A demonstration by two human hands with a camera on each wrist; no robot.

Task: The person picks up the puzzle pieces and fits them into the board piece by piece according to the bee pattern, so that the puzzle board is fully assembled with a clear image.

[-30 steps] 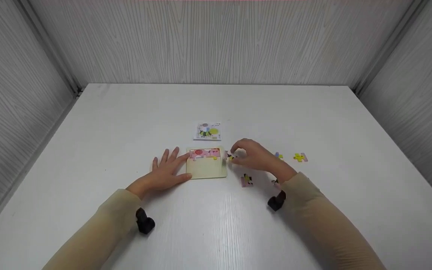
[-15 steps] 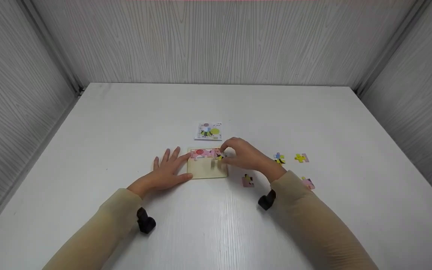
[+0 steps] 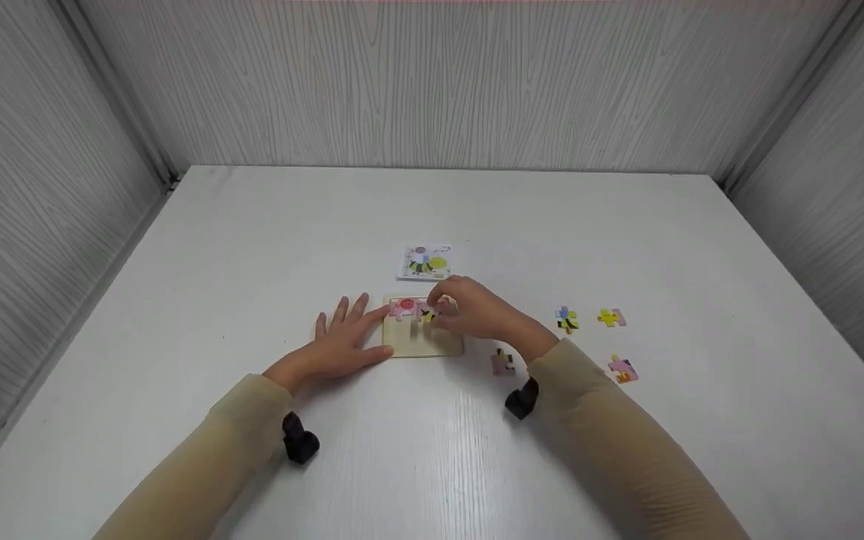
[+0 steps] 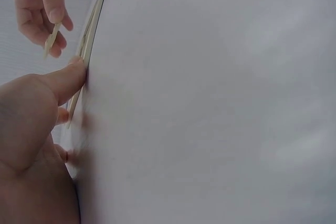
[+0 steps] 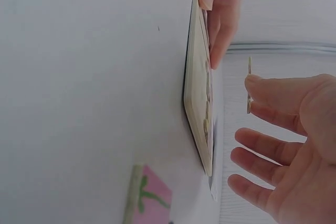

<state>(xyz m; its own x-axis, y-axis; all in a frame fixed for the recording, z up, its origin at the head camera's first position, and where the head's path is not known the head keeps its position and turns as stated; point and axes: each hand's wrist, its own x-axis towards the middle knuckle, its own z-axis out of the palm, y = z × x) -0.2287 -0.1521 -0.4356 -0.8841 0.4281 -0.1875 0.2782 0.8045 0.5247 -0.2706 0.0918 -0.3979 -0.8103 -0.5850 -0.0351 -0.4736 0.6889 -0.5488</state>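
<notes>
Spread left hand is touching the puzzle tray edge; right hand is pinching a jigsaw piece clear above.

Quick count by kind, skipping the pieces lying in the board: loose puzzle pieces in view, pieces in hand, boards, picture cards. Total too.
Loose puzzle pieces: 4
Held piece, in the right hand: 1
Board: 1
Picture card: 1
Total: 7

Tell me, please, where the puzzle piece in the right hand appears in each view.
Head: puzzle piece near the centre, pinched by the right hand.
Left wrist: puzzle piece at upper left.
Right wrist: puzzle piece right of centre, edge-on.
Shared landmark: the puzzle board, touched by the left hand.
</notes>
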